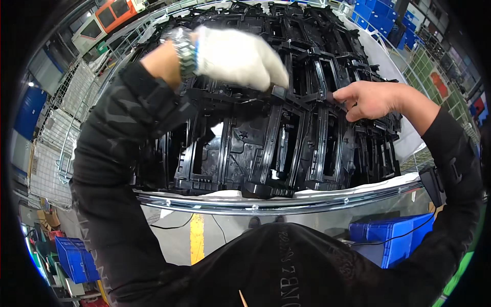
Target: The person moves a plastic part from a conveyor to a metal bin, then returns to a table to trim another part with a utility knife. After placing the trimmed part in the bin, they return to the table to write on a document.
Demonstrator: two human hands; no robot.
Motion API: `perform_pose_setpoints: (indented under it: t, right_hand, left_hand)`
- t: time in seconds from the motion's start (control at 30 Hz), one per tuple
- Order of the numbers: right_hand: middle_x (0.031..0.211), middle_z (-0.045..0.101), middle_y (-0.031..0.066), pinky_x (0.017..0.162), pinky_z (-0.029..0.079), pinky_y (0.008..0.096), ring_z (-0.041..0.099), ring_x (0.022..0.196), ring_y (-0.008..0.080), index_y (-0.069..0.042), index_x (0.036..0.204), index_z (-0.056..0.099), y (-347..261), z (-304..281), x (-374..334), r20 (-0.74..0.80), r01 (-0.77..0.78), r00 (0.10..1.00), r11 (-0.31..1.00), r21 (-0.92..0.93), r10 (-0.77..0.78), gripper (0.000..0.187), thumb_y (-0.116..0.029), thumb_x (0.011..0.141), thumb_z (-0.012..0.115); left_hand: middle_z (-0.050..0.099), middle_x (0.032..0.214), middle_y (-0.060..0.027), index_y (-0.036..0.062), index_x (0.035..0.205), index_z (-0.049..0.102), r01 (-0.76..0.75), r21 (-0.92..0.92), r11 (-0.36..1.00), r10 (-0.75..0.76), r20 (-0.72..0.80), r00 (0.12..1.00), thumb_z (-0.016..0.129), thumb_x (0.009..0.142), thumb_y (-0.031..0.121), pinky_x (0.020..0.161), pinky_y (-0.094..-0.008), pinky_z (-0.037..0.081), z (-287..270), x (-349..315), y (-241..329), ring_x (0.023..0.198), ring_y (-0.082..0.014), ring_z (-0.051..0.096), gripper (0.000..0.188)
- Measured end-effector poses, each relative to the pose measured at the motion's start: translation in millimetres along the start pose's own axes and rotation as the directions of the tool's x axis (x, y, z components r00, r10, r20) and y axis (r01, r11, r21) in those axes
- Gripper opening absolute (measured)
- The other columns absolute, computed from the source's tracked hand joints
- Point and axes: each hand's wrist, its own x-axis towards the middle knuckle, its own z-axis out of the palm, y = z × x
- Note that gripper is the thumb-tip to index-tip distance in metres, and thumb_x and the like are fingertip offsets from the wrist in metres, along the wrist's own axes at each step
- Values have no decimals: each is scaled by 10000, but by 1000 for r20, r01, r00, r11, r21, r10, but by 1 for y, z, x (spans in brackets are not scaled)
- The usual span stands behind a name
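1. The wire-mesh cart fills most of my view, its shiny steel top rail bending across just below my forearms; white lining shows along its walls.
2. Inside it lies a dense stack of black moulded plastic frames, ribbed and full of openings, reaching from the near rail to the far wall. The frame I am working on sits on top, toward the middle.
3. My left hand, in a white knit glove with a metal watch above the cuff, presses down with curled fingers on the upper edge of that top frame; it looks closed on a black tab, though the glove hides the exact hold.
4. My right hand is bare and pinches a small black clip between thumb and forefinger, right against the frame's rib.
5. Risk, as I judge it: the frames interlock, so a pull could snag a rib on a neighbour, and the bare fingers could get nipped on thin edges.
6. Room: the rail sits close under my arms and parts crowd every side; free space is only upward.
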Motion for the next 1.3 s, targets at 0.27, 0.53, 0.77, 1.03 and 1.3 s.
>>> perform_pose_setpoints:
  t: [0.27, 0.53, 0.77, 1.03, 1.3]
  right_hand:
    - [1413, 634, 178, 981, 548, 358, 676, 1096, 185, -107, 1563, 491, 15, -17, -25, -345, -24, 938, 994, -110, -15, 691, -89, 906, 704]
    - [1310, 667, 149, 1003, 522, 354, 648, 1134, 215, -40, 1529, 513, 38, -12, -137, -732, -166, 675, 986, -29, 92, 589, -111, 962, 657]
    - [1260, 718, 160, 978, 525, 331, 668, 1104, 201, -8, 1413, 629, 38, 53, -166, -723, -185, 652, 972, 143, 230, 480, -150, 961, 706]
    - [1208, 732, 113, 1004, 512, 327, 670, 1114, 178, 54, 1342, 646, 65, 107, -222, -838, -280, 415, 926, 252, 354, 430, -151, 967, 694]
    - [1246, 711, 93, 1005, 507, 299, 664, 1128, 159, 41, 1294, 678, 153, 244, -261, -920, -164, -214, 916, 365, 329, 318, -102, 1011, 657]
  left_hand:
    - [778, 1094, -56, 63, 1376, 682, 110, -113, 988, -108, 27, 994, 599, 831, 119, 881, -276, 531, 13, 4, 1, 908, -146, 673, 554]
    - [738, 893, -47, 22, 1192, 737, 388, -104, 916, -368, 174, 914, 628, 875, 195, 683, -271, 547, 0, -7, 16, 725, -109, 656, 377]
    - [743, 800, -57, 31, 934, 727, 377, 24, 926, -376, 159, 913, 669, 912, 239, 677, -290, 582, 13, 5, 27, 684, -146, 714, 218]
    - [695, 752, -59, 1, 931, 705, 299, -64, 952, -272, 273, 923, 658, 913, 189, 619, -275, 585, 11, 16, 4, 650, -128, 676, 195]
    - [729, 972, -78, -39, 1352, 632, 369, -303, 878, -283, 292, 914, 638, 922, 163, 714, -271, 615, -5, 8, -5, 797, -136, 694, 475]
